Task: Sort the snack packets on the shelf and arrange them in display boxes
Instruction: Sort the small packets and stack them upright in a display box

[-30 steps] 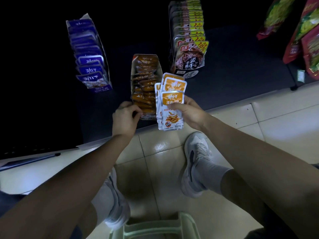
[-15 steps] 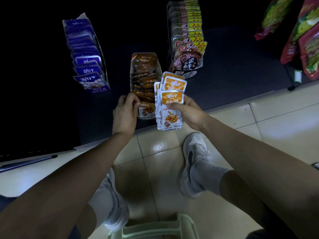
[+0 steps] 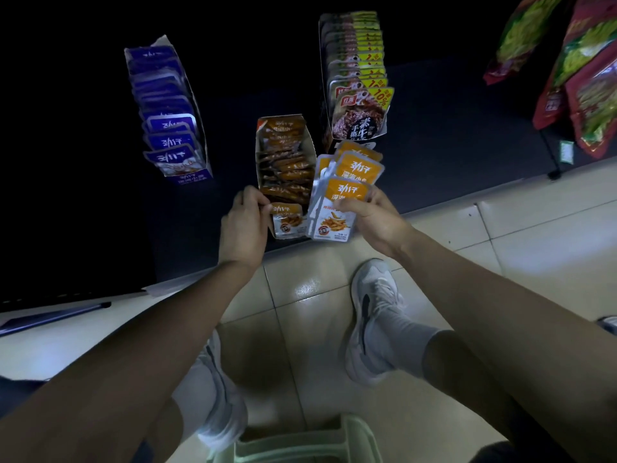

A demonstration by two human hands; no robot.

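Left hand (image 3: pixel 245 225) pinches the front packet (image 3: pixel 288 220) of the orange box (image 3: pixel 309 138) at the shelf (image 3: pixel 187 255) edge; right hand (image 3: pixel 374 217) grips fanned packets (image 3: pixel 347 192).

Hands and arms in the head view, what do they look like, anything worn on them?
The left hand and right hand are bare: no gloves, and no ring or watch that shows in the dim light. The left forearm and right forearm are uncovered too, with no sleeve in view.

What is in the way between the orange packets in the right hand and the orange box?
Nothing visible. The packets in the right hand are just beside the box. The left hand holds the front packet, and the box looks nearly full.
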